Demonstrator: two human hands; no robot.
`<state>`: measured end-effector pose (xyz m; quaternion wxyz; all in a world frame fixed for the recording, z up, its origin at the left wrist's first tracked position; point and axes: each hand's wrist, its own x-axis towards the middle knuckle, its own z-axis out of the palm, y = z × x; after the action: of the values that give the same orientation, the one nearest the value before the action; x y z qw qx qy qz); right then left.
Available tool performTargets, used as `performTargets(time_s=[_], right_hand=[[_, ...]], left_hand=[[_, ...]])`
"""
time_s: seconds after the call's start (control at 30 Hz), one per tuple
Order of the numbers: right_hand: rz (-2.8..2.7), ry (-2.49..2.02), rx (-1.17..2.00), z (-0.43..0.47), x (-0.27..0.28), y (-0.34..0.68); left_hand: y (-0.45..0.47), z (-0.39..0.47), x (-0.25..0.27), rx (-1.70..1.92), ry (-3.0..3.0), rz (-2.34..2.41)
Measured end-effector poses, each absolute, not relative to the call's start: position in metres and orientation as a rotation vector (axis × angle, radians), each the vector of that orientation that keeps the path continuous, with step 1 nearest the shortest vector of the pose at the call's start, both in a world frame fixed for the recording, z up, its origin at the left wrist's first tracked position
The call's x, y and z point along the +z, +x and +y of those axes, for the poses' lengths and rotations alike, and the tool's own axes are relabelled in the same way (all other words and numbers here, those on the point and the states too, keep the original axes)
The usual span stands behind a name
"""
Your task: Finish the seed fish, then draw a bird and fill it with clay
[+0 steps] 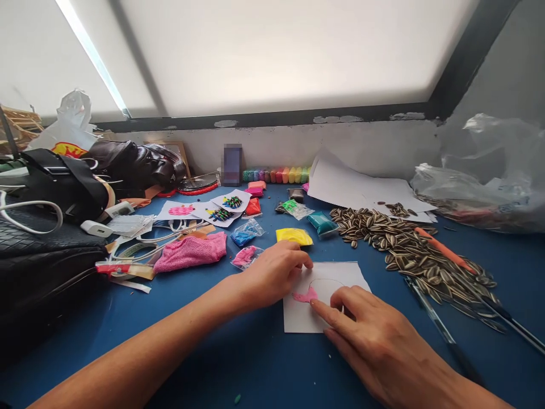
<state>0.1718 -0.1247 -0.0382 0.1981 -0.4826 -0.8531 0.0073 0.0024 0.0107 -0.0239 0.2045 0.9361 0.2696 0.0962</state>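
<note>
A white sheet of paper [298, 321] lies on the blue table in front of me, with a thin curved outline drawn on it. A flat smear of pink modelling clay [307, 294] covers part of that outline's left side. My right hand [374, 335] presses its outstretched index fingertip on the clay's lower edge, its other fingers loosely bent over the sheet. Resting at the paper's upper left edge, my left hand [275, 275] has its fingers bent downward and slightly apart, gripping nothing visible. Just beyond it sits a yellow clay packet [294, 236].
Sunflower seeds [395, 244] spread on the right, with an orange pen-like tool [445, 250] and a pen [434, 315]. A pink cloth [191, 251], white cables and a black bag [46, 267] crowd the left. Decorated paper pieces [213, 209] and clay packets [322, 223] lie behind.
</note>
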Motion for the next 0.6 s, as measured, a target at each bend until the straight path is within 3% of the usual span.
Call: performTargets(time_s=[0.6], right_hand=[[-2.413, -1.417, 0.040, -0.1199, -0.0362, 0.1648]], left_hand=[[0.0041, 0.0110, -0.0247, 0.234, 2.618, 0.734]])
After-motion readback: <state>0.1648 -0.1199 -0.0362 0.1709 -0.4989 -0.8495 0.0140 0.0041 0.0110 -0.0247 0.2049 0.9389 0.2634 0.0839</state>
